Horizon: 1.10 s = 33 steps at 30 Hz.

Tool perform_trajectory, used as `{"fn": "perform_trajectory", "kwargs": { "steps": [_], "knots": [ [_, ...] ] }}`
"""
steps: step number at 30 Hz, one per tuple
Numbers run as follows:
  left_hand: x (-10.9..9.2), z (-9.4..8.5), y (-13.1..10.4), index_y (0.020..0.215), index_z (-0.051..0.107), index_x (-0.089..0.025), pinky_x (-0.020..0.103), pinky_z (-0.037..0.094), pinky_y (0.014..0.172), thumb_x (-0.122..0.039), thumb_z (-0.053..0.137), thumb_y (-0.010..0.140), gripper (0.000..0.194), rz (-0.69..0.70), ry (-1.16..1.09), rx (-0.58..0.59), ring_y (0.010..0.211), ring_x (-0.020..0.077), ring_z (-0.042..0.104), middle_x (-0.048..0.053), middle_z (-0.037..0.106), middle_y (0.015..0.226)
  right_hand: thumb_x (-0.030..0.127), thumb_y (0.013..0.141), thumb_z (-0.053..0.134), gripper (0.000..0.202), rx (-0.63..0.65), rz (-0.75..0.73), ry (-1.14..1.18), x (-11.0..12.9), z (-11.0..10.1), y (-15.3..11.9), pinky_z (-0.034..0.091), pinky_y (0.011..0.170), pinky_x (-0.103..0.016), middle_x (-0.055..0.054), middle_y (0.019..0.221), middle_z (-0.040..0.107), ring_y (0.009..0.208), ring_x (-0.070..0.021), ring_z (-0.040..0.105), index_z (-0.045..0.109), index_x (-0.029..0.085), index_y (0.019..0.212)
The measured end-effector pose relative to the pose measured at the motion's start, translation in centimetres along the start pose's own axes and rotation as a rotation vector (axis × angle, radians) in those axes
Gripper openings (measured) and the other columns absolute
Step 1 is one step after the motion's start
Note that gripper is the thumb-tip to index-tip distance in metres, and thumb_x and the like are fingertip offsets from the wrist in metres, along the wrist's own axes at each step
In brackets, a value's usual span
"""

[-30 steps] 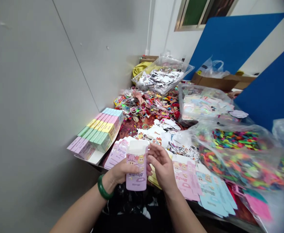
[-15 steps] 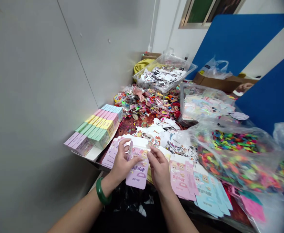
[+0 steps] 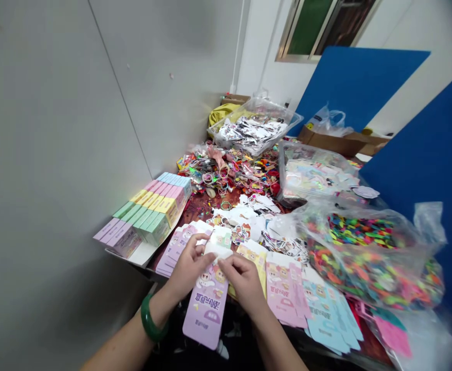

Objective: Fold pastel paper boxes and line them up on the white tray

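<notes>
Left hand and right hand pinch the top of a purple carton

Each hand is drawn in narrow on the purple carton, one at either edge. The left thumb lies over its face, with the fingers curled above; the right thumb and forefinger grip the other side. Fingertips behind the card are hidden. The carton slants toward the person's lap, its printed side showing and a white flap at its upper end. A green bangle circles the left wrist.

Just beyond the purple carton is a green printed card. To its left, flat purple cartons overlap; farther left, a white tray bears rows of small boxes in purple, green, yellow, pink and blue. To its right, in order, come yellow cartons, pink cartons and blue cartons.

Past the purple carton, white cut-outs are strewn over a dark red table, with a heap of trinkets behind them. Well beyond it stands a clear bin of paper pieces; beyond it to the right, a second clear bin and a plastic bag of bright bits.
</notes>
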State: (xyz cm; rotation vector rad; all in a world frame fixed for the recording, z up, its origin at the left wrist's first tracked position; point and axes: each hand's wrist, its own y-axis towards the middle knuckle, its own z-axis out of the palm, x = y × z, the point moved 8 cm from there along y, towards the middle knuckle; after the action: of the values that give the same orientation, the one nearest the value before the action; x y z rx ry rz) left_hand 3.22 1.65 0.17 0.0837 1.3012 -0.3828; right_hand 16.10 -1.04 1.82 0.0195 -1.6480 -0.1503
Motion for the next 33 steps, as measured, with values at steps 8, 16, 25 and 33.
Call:
{"fn": "perform_trajectory", "kwargs": {
  "steps": [8,16,25,33],
  "knots": [
    [2.9,3.5,-2.2,0.095,0.063,-0.01,0.034,0.053,0.069,-0.028,0.075,0.067,0.035,-0.376,-0.345,0.432,0.068,0.0206,0.067,0.011,0.068,0.081,0.03,0.079,0.062,0.021,-0.046,-0.172,-0.093,3.5,-1.5,0.7,0.049,0.072,-0.031,-0.005,0.088,0.068,0.079,-0.0191,0.061,0.069,0.023,0.098],
    [1.1,3.1,-2.0,0.101,0.065,-0.014,0.025,0.049,0.071,-0.019,0.074,0.068,0.035,-0.265,-0.145,0.438,0.077,0.0165,0.064,0.006,0.069,0.087,0.03,0.076,0.067,0.01,0.045,-0.059,0.002,4.2,-1.3,0.7,0.049,0.066,-0.029,-0.003,0.078,0.069,0.072,-0.0173,0.062,0.07,0.021,0.078],
    [0.7,3.2,-1.8,0.094,0.066,-0.014,0.023,0.046,0.066,-0.018,0.073,0.068,0.027,-0.281,-0.209,0.374,0.067,0.012,0.059,0.002,0.064,0.078,0.026,0.082,0.059,0.015,0.098,-0.317,-0.123,5.8,-1.2,0.2,0.049,0.078,-0.038,-0.006,0.086,0.07,0.084,-0.021,0.062,0.073,0.025,0.087],
    [1.9,2.1,-0.9,0.108,0.058,-0.017,0.034,0.05,0.071,-0.046,0.055,0.084,0.038,-0.31,-0.251,0.238,0.08,0.0216,0.064,0.01,0.066,0.095,0.034,0.079,0.063,0.024,-0.018,-0.001,0.011,1.3,-2.4,1.6,0.049,0.075,-0.033,-0.006,0.098,0.069,0.085,-0.0199,0.062,0.071,0.024,0.099]
  ]
}}
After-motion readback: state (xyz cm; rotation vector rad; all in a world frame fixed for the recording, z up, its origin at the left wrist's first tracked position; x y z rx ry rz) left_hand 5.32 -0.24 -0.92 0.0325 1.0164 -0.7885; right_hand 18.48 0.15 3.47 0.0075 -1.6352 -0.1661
